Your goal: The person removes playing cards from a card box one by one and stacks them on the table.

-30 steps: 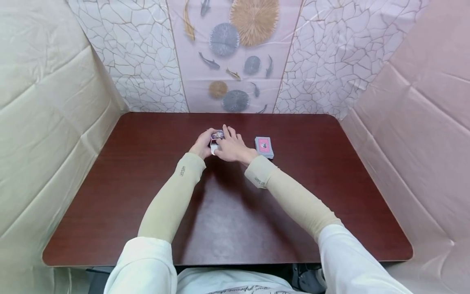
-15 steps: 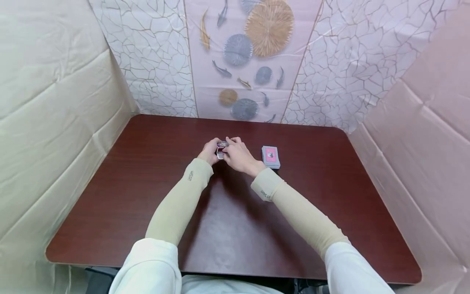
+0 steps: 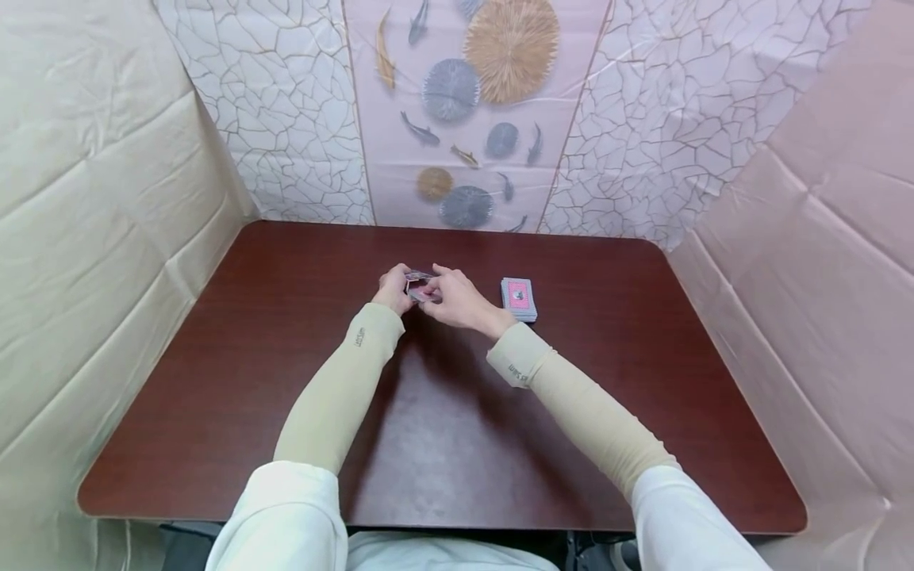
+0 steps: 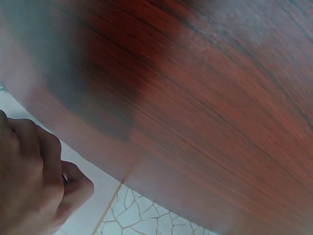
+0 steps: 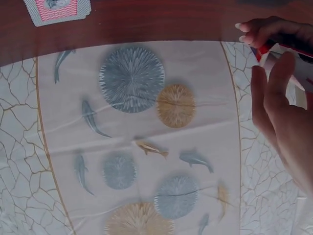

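Observation:
Both hands meet over a small open card box [image 3: 417, 277] near the middle of the far half of the table. My left hand [image 3: 392, 290] grips its left side. In the left wrist view, the left hand [image 4: 34, 176] has curled fingers, and the box is hidden. My right hand [image 3: 460, 301] pinches at the box's near edge, where a pinkish panel shows. In the right wrist view, the card box [image 5: 293, 63] shows red and white edges and a dark inside, between the right hand [image 5: 288, 112] and the left fingertips.
A squared stack of playing cards [image 3: 518, 299], pink-and-grey back up, lies just right of my right hand. The dark red-brown wooden table [image 3: 457, 452] has rounded corners. Patterned cloth [image 3: 457, 159] hangs behind it, and pale quilted sheets flank both sides.
The right fingers have shifted from over the box's top to its near edge, and the box has tilted so a pinkish panel shows. The card stack stays put; the head view swayed.

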### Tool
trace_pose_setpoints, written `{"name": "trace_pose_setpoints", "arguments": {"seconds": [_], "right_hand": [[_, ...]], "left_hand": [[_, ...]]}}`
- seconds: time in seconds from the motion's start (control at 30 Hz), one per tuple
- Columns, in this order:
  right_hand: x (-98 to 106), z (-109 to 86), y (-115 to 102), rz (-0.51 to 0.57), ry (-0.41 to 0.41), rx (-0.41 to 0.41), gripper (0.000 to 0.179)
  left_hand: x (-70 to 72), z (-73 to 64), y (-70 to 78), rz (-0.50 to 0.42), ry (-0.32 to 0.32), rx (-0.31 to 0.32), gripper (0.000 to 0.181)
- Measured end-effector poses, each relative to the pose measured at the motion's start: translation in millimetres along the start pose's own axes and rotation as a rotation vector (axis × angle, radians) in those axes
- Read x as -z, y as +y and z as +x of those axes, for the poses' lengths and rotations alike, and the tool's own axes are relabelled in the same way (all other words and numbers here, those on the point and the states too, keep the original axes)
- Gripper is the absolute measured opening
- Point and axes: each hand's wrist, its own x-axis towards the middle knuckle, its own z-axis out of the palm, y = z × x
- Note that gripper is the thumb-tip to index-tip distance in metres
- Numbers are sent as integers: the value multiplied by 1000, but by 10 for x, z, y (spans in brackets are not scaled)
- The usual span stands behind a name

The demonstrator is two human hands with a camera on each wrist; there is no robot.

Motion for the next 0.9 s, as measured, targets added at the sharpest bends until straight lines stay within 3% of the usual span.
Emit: {"name": "trace_pose_setpoints", "arguments": {"seconds": [0.13,0.27,0.4,0.5,0.6,0.7,0.83,0.9], "right_hand": [[-7,20,-43,-10,31,6,30],[39,33,-70,-8,31,-30,26],[120,12,-73,-30,-44,-93,19],[194,-23,-60,-38,-117,-128,36],[262,-55,-18,-26,-158,-144,47],[325,-79,83,-17,-128,-151,49],[436,-126,312,3,-52,-198,49],[484,-145,462,13,-8,-232,50]], "left_hand": [[141,395,-24,-8,6,-13,31],[186,611,-17,-25,51,-24,29],[227,632,-3,-67,51,-9,30],[244,611,0,-75,32,3,32],[212,616,-12,-58,67,-2,33],[174,566,-12,-66,96,0,35],[225,542,-2,-87,59,6,35],[267,595,5,-96,55,26,36]]}}
